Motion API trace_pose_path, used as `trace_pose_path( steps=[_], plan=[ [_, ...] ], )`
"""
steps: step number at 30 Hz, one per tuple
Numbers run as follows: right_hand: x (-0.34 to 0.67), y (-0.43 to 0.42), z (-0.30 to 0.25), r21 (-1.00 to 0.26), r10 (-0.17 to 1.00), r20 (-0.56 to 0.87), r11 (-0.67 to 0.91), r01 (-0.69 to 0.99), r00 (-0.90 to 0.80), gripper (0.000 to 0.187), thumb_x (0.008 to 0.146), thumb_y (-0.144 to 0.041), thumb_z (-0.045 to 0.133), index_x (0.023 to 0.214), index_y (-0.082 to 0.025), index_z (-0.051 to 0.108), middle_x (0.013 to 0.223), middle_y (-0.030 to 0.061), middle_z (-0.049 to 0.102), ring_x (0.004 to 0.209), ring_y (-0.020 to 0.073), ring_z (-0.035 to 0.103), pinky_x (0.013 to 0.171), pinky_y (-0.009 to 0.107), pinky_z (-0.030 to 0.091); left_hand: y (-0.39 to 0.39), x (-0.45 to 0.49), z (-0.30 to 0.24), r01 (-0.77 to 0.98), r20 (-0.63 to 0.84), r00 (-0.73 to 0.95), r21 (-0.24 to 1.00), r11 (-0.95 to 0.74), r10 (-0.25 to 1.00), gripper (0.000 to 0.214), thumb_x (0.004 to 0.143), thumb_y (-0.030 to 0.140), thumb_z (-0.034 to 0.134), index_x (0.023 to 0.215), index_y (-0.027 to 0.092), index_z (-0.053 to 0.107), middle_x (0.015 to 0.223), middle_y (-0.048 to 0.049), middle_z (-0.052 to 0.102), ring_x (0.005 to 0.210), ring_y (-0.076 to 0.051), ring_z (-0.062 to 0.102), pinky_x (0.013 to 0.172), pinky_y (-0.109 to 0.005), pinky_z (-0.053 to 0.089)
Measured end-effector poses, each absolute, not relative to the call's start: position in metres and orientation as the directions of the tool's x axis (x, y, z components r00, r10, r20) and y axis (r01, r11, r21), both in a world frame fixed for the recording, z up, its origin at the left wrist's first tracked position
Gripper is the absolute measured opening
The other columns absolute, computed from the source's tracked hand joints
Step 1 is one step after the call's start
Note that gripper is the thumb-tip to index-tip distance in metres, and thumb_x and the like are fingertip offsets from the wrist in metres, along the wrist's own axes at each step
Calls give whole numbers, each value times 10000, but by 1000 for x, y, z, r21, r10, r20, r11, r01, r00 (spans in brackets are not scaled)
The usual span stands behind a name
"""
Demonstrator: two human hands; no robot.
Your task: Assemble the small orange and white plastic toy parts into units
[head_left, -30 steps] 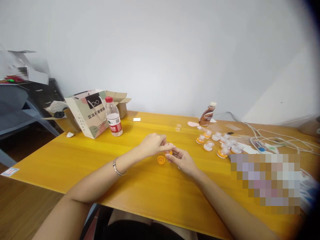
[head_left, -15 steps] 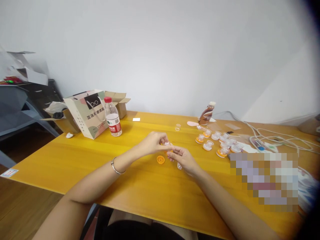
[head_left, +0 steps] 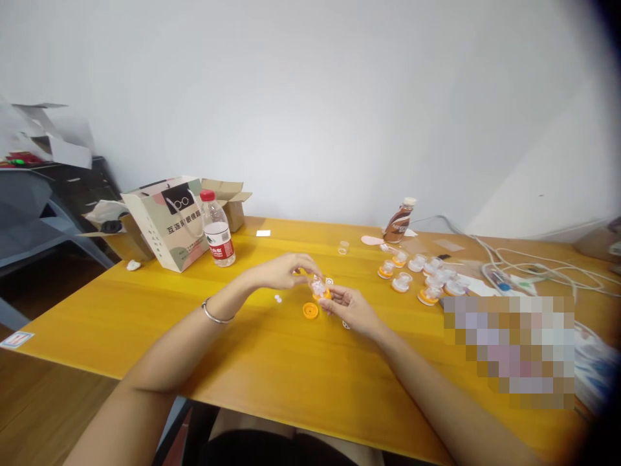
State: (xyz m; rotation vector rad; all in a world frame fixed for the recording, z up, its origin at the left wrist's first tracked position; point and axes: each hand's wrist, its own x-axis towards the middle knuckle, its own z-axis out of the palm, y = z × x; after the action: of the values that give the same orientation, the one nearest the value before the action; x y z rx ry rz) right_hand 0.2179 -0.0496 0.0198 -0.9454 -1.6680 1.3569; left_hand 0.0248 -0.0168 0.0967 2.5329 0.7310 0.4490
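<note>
Between my hands is a small transparent plastic piece with an orange base (head_left: 318, 288), pinched by the fingers of my right hand (head_left: 352, 309). My left hand (head_left: 282, 272) curves just above and left of it, its fingertips close to the piece; whether they touch is hard to see. An orange round cap (head_left: 310, 311) lies on the table below the piece. Partly under my right hand is a small white perforated disc (head_left: 346, 325). Tiny white bits (head_left: 277, 298) lie left of the cap.
The yellow wooden table (head_left: 145, 317) holds several transparent-and-orange pieces (head_left: 402, 282) at right, a brown drink bottle (head_left: 400, 223), a water bottle (head_left: 217, 237), a paper bag (head_left: 162, 223), a cardboard box (head_left: 231, 213), and white cables (head_left: 533, 275). A pixelated patch hides the lower right.
My left hand has moved left, away from my right hand, and the transparent piece now shows between them. Tiny white bits have appeared on the table left of the orange cap.
</note>
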Motion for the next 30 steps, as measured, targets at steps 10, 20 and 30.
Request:
trace_pose_path(
  steps=[10,20,30],
  plan=[
    [219,-50,19,-974,890,134,199,108,-436,352,673,-353,603,982,-184,583,738,-5,588,587,88,485,562,218,385,-32,39,90,484,219,786,366,-795,579,197,809,250,453,945,143,548,895,-67,599,799,-143,550,716,-264,427],
    [226,-52,15,-992,819,67,-5,-124,-570,239,675,-368,603,795,-162,583,597,-22,515,487,55,435,474,185,340,-32,30,109,268,143,904,545,-795,403,292,796,278,483,1073,188,508,1062,-65,537,957,-135,508,825,-255,406],
    [216,-53,21,-965,906,191,245,98,-377,342,700,-358,575,1002,-200,562,787,3,559,623,93,459,551,212,364,-40,44,89,643,225,639,370,-671,736,343,805,435,411,870,137,567,711,-43,614,622,-129,552,582,-229,401]
  ],
)
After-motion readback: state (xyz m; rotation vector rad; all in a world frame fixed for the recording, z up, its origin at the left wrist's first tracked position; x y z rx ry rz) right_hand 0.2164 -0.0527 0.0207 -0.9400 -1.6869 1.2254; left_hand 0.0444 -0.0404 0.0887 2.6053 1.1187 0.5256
